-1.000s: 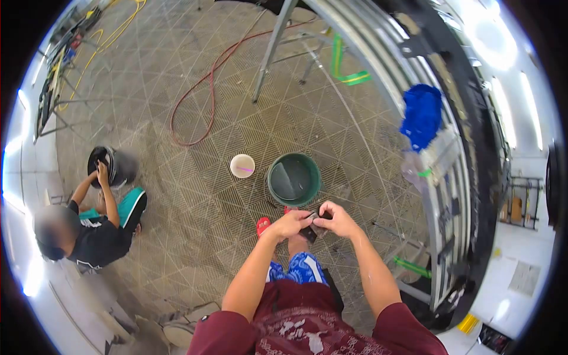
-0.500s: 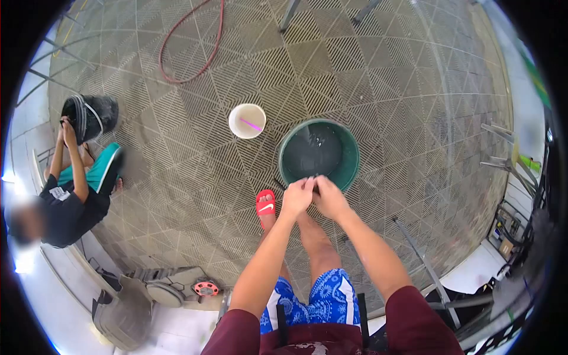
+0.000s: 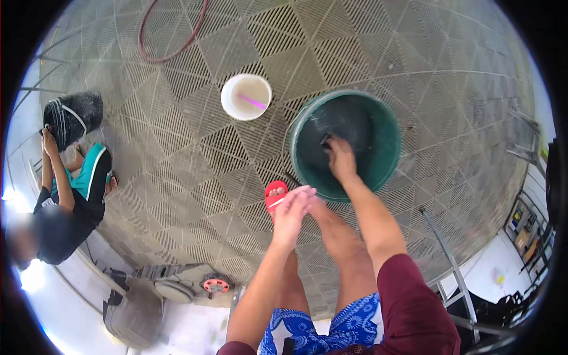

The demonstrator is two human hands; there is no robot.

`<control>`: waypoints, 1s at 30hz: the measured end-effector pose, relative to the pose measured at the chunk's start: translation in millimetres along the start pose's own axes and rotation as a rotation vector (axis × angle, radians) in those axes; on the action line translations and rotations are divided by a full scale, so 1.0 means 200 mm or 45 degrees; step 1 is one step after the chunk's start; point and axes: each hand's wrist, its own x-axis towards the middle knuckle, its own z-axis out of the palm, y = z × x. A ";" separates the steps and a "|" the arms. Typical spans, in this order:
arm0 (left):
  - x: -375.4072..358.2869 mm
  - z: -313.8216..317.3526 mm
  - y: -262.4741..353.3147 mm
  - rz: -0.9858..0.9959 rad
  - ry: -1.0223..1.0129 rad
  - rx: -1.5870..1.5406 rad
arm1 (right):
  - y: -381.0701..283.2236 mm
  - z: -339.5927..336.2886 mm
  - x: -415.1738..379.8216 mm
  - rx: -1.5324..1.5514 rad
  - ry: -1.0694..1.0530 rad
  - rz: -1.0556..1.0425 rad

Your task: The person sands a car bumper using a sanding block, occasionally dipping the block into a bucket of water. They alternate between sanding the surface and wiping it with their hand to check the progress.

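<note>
My right hand [image 3: 341,158] reaches down inside a green bucket [image 3: 387,160] of dark grey water [image 3: 340,118]. Its fingers are closed around a small dark object [image 3: 325,140] at the water; what kind it is I cannot make out. Outside the bucket, by its near left rim, my left hand [image 3: 293,212] hovers above my foot in a red slide sandal [image 3: 274,198]. The left fingers are loosely stretched, and nothing shows in them. Beyond both hands, a white tub [image 3: 229,100] holds a pink stick [image 3: 252,102].
At the left, another person [image 3: 74,204] sits bent forward, hands at a black bucket [image 3: 89,112]. A red hose [image 3: 195,35] curves over the ribbed floor mat [image 3: 195,154]. Metal legs [image 3: 447,251] stand at my right. A grey, dirty-looking item [image 3: 136,313] lies at lower left.
My hands, together over the bucket's near rim before, have separated. The right one has gone down into the bucket; the left has drawn back toward me. The view has shifted closer to the bucket.
</note>
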 end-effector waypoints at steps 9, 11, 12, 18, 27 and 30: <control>-0.43 0.62 0.41 -0.402 -0.517 -0.823 | -1.57 -1.78 -0.45 0.201 0.484 -0.181; -0.72 0.98 0.53 -0.421 -0.562 -0.765 | -1.82 -2.25 -0.58 0.215 0.604 -0.127; -0.80 1.09 0.55 -0.442 -0.728 -0.826 | -1.96 -2.46 -0.66 0.257 0.630 -0.094; -2.22 1.91 1.19 0.507 -0.884 -0.008 | -2.65 -3.84 -1.10 0.014 0.775 -0.065; -3.01 2.66 1.66 2.900 -0.605 1.349 | -2.88 -5.31 -1.48 -0.670 -0.018 0.183; -3.00 2.77 1.60 2.705 -0.494 2.596 | -2.74 -5.36 -1.40 -0.740 -0.215 0.050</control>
